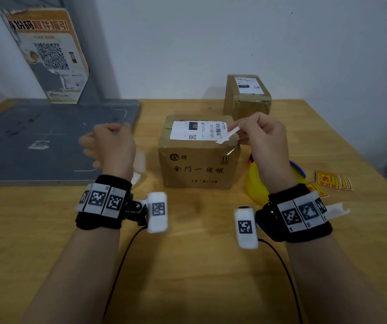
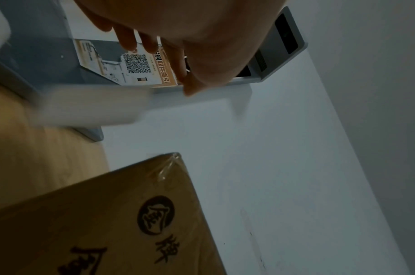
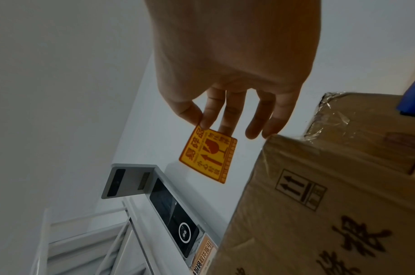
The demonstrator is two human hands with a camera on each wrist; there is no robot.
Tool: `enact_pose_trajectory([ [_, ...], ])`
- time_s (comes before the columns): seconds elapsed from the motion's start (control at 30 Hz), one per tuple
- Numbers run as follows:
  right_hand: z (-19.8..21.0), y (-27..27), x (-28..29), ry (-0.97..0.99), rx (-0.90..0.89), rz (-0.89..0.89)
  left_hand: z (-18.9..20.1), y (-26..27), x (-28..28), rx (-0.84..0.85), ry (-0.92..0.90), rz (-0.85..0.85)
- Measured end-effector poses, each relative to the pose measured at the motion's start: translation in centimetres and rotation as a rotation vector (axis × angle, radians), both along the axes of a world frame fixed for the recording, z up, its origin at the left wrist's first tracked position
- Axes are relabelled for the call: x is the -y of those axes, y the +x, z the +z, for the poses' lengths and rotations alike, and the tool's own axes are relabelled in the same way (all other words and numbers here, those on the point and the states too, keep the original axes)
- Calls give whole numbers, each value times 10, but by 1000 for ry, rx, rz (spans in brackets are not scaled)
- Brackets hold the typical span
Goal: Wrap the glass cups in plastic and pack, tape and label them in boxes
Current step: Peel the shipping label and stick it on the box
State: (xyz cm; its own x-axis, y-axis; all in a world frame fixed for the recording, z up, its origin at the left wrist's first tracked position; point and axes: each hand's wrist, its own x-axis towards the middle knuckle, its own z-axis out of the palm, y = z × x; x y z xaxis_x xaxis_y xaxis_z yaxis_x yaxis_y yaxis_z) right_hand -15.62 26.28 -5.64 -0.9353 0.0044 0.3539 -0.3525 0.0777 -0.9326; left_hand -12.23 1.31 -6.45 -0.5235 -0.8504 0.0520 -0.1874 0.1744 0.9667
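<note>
An orange fragile sticker [image 3: 207,155] is pinched by the right hand [image 1: 264,146] above the labelled box [image 1: 198,157]; the left hand [image 1: 111,147] is blurred, loosely curled, nothing gripped.

Surface [image 1: 188,265]: bare wood in front, open to either hand. Obstacles: labelled box [image 1: 199,160] at centre; second box [image 1: 246,99] behind, near the wall; grey mat [image 1: 47,136] left; yellow object [image 1: 255,183], possibly a tape dispenser, and stickers [image 1: 328,181] right.
</note>
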Motion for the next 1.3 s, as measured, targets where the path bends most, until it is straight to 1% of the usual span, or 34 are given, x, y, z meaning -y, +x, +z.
enact_pose_trajectory([
  [0.13, -1, 0, 2, 20, -12, -4, -1, 2, -2, -8, -31, -55],
  [0.17, 0, -1, 2, 30, -10, -7, 2, 3, -4, -42, -54, -79],
  [0.2, 0, -1, 2, 39, -10, -9, 7, 5, -8, -114, -71, -128],
  [0.27, 1, 1, 3, 49, -12, -7, 19, 12, -18, -267, -85, -307],
  [0.3, 2, 3, 4, 48, -11, -8, 25, 17, -26, -290, -113, -435],
  [0.37, 4, 6, 6, 43, -8, -16, 34, 27, -44, -215, -211, -728],
  [0.4, 5, 7, 7, 44, -12, -18, 35, 30, -52, -164, -249, -842],
  [0.43, 6, 9, 8, 52, -17, -19, 33, 31, -58, -124, -279, -915],
  [0.47, 7, 9, 9, 65, -19, -18, 30, 31, -62, -100, -298, -952],
  [0.57, 8, 12, 11, 98, -15, 5, 21, 25, -64, -100, -301, -958],
  [0.7, 11, 15, 11, 148, 21, 24, 16, 17, -56, -119, -337, -872],
  [0.83, 13, 18, 6, 169, 71, 102, 16, 16, -49, -72, -377, -857],
  [0.93, 11, 18, 3, 307, 67, 161, 16, 17, -45, -59, -390, -881],
  [1.0, 11, 17, 3, 364, 89, 162, 17, 17, -43, -31, -401, -891],
  [1.13, 10, 15, 3, 412, 175, 170, 17, 18, -41, 66, -446, -896],
  [1.2, 10, 16, 3, 435, 191, 191, 17, 19, -40, 58, -433, -864],
  [1.3, 11, 17, 0, 440, 206, 233, 18, 20, -39, -7, -360, -791],
])
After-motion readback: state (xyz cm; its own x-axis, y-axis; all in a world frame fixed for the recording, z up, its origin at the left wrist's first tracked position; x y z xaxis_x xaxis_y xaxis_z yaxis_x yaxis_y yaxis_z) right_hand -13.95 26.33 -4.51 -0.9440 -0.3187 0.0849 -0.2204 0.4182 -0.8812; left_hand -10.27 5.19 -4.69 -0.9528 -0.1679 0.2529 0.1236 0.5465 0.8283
